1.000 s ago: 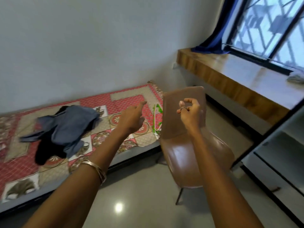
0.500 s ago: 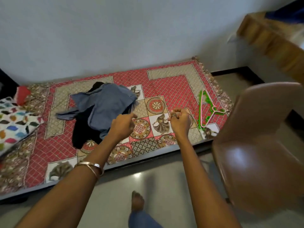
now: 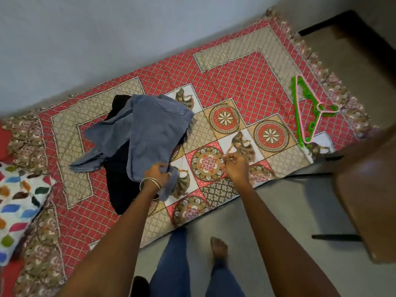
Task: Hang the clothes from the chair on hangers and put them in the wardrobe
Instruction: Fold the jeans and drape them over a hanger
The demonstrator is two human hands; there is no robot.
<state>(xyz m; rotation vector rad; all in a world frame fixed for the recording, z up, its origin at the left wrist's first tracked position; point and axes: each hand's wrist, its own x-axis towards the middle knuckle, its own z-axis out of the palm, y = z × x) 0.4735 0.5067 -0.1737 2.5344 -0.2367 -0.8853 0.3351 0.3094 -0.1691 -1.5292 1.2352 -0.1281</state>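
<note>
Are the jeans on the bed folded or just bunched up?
Bunched up. The jeans lie crumpled over a black garment, one leg splayed sideways, and the left hand grips their near edge.

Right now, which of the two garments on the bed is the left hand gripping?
The blue-grey denim garment, lying on top; the left hand grips its near edge. The black garment underneath is untouched.

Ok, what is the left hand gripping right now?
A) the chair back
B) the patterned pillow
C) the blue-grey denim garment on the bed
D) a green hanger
C: the left hand has its fingers curled into the near edge of the blue-grey denim garment; the hangers lie untouched at the bed's far right.
</note>
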